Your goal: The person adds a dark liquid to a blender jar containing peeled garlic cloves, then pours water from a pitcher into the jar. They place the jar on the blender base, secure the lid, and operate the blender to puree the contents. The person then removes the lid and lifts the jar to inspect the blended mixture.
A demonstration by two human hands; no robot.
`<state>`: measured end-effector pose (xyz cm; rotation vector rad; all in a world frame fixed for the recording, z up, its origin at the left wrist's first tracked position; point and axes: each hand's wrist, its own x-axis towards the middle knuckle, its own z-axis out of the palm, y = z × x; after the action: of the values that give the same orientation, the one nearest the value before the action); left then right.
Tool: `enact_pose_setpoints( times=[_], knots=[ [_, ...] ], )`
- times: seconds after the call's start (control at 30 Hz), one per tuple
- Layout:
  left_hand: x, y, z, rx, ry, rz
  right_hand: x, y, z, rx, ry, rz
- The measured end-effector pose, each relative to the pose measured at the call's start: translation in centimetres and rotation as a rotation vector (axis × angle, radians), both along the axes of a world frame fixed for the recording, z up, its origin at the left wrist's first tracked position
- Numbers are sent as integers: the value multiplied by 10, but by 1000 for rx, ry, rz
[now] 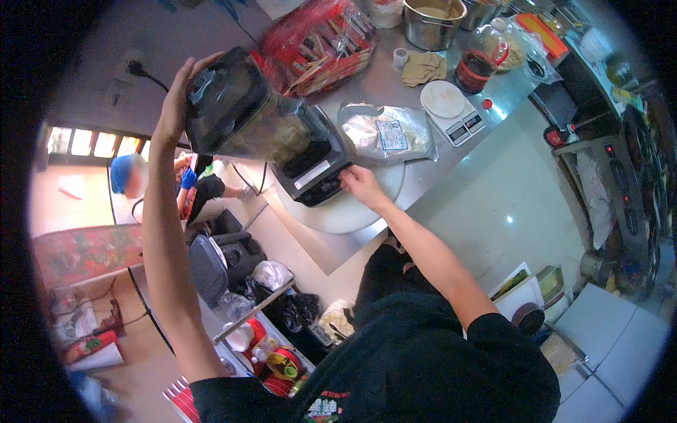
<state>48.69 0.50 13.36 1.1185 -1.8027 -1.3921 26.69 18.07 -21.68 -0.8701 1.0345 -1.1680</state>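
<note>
A countertop blender stands on a round white cutting board [349, 224] on a stainless steel table. Its dark, see-through jar [275, 127] holds brownish-green contents, too blurred to name. My left hand [177, 100] is wrapped over the far side of the black blender lid [227, 100], holding it. At the black blender base [312, 180], my right hand [365, 187] has its fingers pinched at the right end of the control panel; the part between the fingertips is hidden. Right behind the base lies a silver food pouch [389, 135] with a printed label.
A white kitchen scale [452, 113], a folded tan cloth [423, 69], a bottle of dark liquid [473, 69] and a steel pot [433, 26] share the table. Wrapped chopsticks fill a red plastic bag [322, 47]. At left sits a person in a blue cap [124, 174].
</note>
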Motion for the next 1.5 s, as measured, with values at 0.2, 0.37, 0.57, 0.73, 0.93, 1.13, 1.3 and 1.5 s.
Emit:
enact_pose_setpoints(
  times=[0.2, 0.37, 0.57, 0.73, 0.93, 1.13, 1.3, 1.5],
  knots=[
    [3, -4, -2, -49, -16, 0, 2, -1, -4, -8, 0, -30],
    [14, -7, -2, -194, -90, -53, 3, 0, -1, 27, 25, 15],
    [15, -10, -7, -148, -25, -43, 6, 0, -2, -18, 38, -27],
    [24, -19, -18, -356, -152, -11, 10, 2, 5, -2, 69, -30],
    [23, -18, -17, -409, -229, 0, 11, 5, -1, -8, 49, -53],
    [27, -19, -18, -453, -245, -28, 8, 1, -1, -20, 72, 1],
    [30, -21, -20, -650, -399, -60, 11, 2, 1, 1, 30, -28],
    [31, -25, -22, -447, -308, -26, 12, 2, -1, 0, 24, -28]
  ],
)
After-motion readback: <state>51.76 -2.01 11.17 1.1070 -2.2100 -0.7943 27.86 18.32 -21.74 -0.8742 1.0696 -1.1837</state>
